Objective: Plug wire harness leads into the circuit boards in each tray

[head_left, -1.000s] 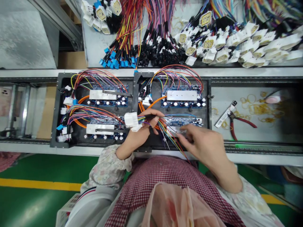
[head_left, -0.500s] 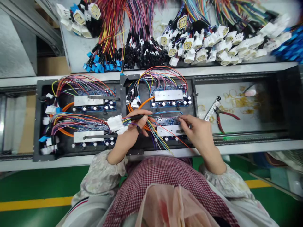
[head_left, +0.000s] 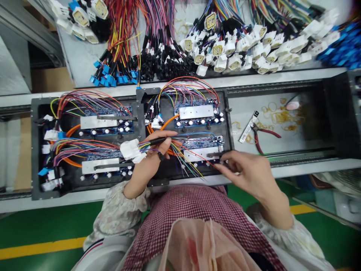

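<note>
My left hand [head_left: 150, 156] is closed around a wire harness by its black sleeve [head_left: 157, 141]. The harness's white connector [head_left: 130, 149] sticks out to the left of the fingers, and its loose coloured wires [head_left: 187, 162] fan out to the right over the lower right circuit board [head_left: 201, 142]. A red wire [head_left: 197, 155] from that bundle runs to the fingertips of my right hand [head_left: 245, 169], which pinches it near its end. A blue wire [head_left: 194, 134] arches over to the board's upper edge. Beside the right fingers, a dark clip [head_left: 216, 154] lies across the board's silver heat sink [head_left: 194, 154].
A black tray [head_left: 138, 124] carries several wired boards. Red-handled pliers [head_left: 265, 131], a labelled strip [head_left: 248, 127] and yellow rubber bands [head_left: 282, 114] lie to the right. Along the back shelf are bundled harnesses with white connectors [head_left: 234, 62] and blue connectors [head_left: 113, 77].
My right hand has moved from the board's upper edge down and right, to the red wire. The blue wire now stays arched at the board. The left hand keeps its hold; the view has shifted slightly.
</note>
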Demonstrator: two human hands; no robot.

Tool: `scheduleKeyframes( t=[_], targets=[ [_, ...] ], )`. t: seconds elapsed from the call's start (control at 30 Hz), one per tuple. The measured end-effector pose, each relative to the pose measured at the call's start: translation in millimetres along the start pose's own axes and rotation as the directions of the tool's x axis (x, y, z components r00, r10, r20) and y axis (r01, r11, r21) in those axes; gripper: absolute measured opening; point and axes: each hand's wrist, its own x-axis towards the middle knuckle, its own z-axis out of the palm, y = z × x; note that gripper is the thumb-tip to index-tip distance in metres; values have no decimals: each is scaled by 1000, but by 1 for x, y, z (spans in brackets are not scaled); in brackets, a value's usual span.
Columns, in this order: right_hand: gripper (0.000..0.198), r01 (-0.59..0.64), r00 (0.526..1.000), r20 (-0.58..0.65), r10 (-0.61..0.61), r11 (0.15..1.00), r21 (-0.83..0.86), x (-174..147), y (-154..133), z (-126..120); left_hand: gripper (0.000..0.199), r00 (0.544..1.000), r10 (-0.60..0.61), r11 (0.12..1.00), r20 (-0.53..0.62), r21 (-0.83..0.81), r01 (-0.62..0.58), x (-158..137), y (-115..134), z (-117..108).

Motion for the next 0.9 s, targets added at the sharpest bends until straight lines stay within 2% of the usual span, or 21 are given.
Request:
scheduleKeyframes(
  t=[0.07,0.13,0.2,0.27,0.33,0.43,0.53,0.7,0.9],
  targets=[
    [23,44,987,156,-40,999,-27,-12,2,-1,17,1000,-9,1000,3,-4,9,0,-1,-1],
    [27,25,986,165,-12,997,-76,-18,9,0,18,1000,-25,1000,0,-6,25,0,-2,-1],
    [34,-87,996,13,91,981,-176,-18,19,-1,19,999,-34,999,-11,-2,34,1,-4,-2],
    [37,-241,959,-207,194,942,-235,-13,29,-3,20,999,-33,999,-16,7,33,2,-6,-2],
    [33,-311,920,-308,244,931,-192,-7,37,-1,21,1000,-29,1000,-4,5,29,2,-7,-3],
    [30,-294,940,-208,271,951,-92,1,43,7,22,999,-42,999,1,6,42,2,-8,-3],
    [30,-312,945,-124,302,948,-69,4,45,15,24,997,-79,996,1,34,79,0,-8,-4],
    [31,-346,934,-98,345,938,10,5,46,18,23,997,-73,997,23,12,72,-1,-6,-3],
    [33,-344,934,-124,336,938,-46,6,46,17,20,999,-35,999,-1,17,35,-1,-1,-1]
  ],
)
